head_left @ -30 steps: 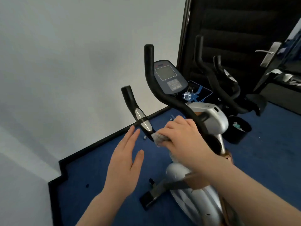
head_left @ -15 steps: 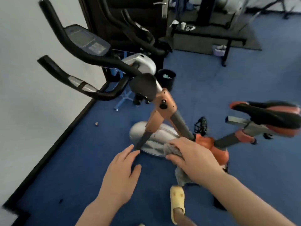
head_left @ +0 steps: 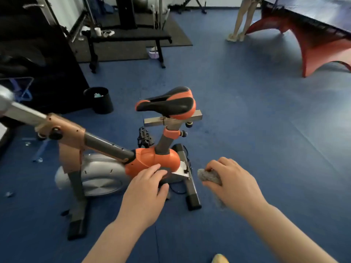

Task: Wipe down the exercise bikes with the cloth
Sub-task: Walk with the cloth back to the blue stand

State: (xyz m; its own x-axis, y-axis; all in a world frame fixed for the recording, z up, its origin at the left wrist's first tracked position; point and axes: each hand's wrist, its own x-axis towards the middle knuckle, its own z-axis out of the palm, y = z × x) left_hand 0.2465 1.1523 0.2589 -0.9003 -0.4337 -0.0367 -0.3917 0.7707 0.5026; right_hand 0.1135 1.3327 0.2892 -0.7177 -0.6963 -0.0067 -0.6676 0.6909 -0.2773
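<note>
The right hand (head_left: pixel 230 184) grips a bunched grey cloth (head_left: pixel 209 176), held off the exercise bike (head_left: pixel 152 160) just right of its rear frame; the left hand (head_left: pixel 147 188), fingers relaxed, hovers in front of the orange housing (contact cannot be told). This looks like a gap between wiping strokes on the lower body. Next, probably, the cloth must come back onto the housing or up to the saddle (head_left: pixel 169 104).

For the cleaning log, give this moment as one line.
right hand: grips cloth, off bike | left hand: open, over orange bike housing | saddle: untouched
</note>
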